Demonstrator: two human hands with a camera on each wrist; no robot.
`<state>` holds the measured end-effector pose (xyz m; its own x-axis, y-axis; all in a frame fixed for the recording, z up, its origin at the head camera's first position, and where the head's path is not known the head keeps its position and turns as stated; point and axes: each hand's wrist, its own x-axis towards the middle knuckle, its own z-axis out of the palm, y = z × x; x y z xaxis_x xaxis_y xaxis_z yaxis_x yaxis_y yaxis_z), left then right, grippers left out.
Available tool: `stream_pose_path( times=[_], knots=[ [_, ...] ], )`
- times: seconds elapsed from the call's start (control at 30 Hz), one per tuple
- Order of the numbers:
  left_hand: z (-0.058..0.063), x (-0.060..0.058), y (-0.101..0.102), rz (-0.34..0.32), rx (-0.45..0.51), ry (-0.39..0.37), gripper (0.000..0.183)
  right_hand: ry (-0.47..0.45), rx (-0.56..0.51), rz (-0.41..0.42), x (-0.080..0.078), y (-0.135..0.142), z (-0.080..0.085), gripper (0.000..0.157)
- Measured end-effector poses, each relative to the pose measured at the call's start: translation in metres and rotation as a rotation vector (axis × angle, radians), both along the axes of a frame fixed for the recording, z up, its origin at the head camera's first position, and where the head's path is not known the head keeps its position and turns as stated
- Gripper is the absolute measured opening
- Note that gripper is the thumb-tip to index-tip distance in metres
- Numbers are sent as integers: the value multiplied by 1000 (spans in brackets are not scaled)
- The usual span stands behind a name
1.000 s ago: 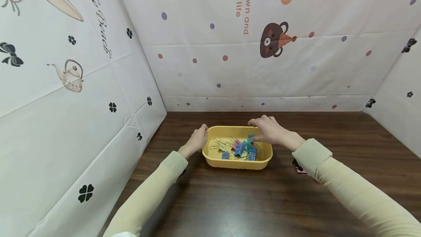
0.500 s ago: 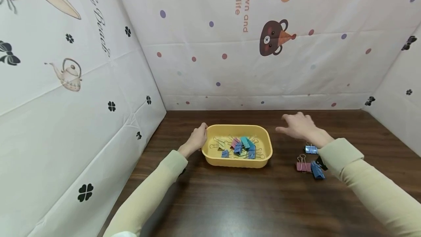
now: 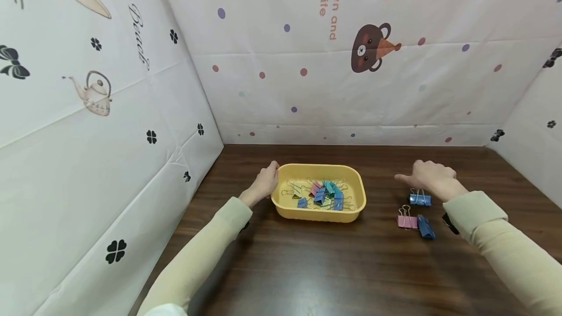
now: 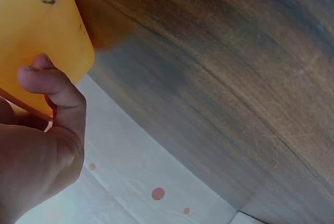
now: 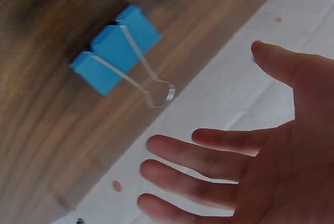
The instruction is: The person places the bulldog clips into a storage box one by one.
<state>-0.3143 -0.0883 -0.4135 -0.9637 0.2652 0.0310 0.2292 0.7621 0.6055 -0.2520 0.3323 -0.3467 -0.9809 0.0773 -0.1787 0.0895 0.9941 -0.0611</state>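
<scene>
Patterned sheets [image 3: 263,96] back the table [image 3: 307,267]; the left hand [image 3: 264,182] grips the tray [image 3: 317,215], the right hand [image 3: 432,178] hovers spread near a blue clip [image 3: 420,200] on the wood: likely reaching, calling for a pinch.

Creased white sheeting [image 3: 254,28] printed with polka dots [image 3: 304,72], black clovers [image 3: 151,136], a teapot [image 3: 97,94] and a brown bear [image 3: 366,49] in an orange hat [image 3: 385,48] walls three sides of a dark wood-grain tabletop [image 3: 307,252], its near part catching a pale gleam of light.
</scene>
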Motion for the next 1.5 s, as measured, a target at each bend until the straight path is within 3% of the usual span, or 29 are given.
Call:
stream_pose_path(
  times=[0.27,0.53,0.83,1.13,1.5],
  knots=[
    [5,-1,1,3,-10,2,27,-82,10,-16,-4,13,-10,92],
    [4,-2,1,6,-12,7,27,-90,-3,-57,-1,11,-19,106],
    [3,0,2,10,-7,1,26,-157,17,-63,0,10,-29,99],
    [1,0,2,7,-12,-1,26,-139,-13,-43,0,13,-36,88],
    [1,0,2,11,-21,-6,27,-127,-40,-17,0,15,-40,85]
  ],
)
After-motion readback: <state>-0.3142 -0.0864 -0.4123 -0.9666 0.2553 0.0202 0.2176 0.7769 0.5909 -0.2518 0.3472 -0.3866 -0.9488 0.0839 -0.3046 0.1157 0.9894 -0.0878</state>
